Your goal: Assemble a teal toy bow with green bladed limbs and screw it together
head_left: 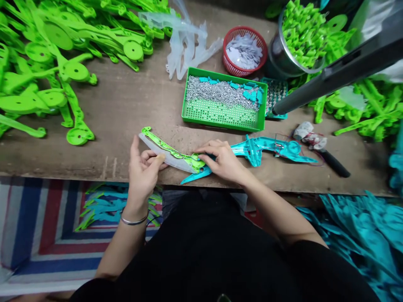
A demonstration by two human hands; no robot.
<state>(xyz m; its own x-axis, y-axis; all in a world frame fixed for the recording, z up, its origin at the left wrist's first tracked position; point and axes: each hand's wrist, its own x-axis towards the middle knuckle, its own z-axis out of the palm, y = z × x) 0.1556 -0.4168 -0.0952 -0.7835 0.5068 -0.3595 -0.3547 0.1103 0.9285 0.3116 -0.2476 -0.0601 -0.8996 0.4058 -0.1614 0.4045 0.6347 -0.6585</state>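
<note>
Clock directions are read from the joint between your hands, with 12 o'clock pointing away from you. Your left hand (143,172) pinches the translucent curved strip (171,162) between thumb and fingers; the strip lies along the lime-green plastic arm (163,144), and both extend towards 10 o'clock. Your right hand (225,161) touches the arm's rounded end where it meets the teal plastic shell (269,146); how firmly it grips, you cannot tell. Your hands are apart from each other. The shell runs to 3 o'clock along the near part of the worktop (126,113), its narrow tip pointing to 8 o'clock. Beyond the shell at 3 o'clock rests a black-handled tool (335,162). Towards 1 o'clock stand the green tray (225,125), holding small silvery metal parts (217,91) and teal pieces, and, farther off, the red basket (241,72). Lime-green mouldings (53,71) are heaped at 10 o'clock.
</note>
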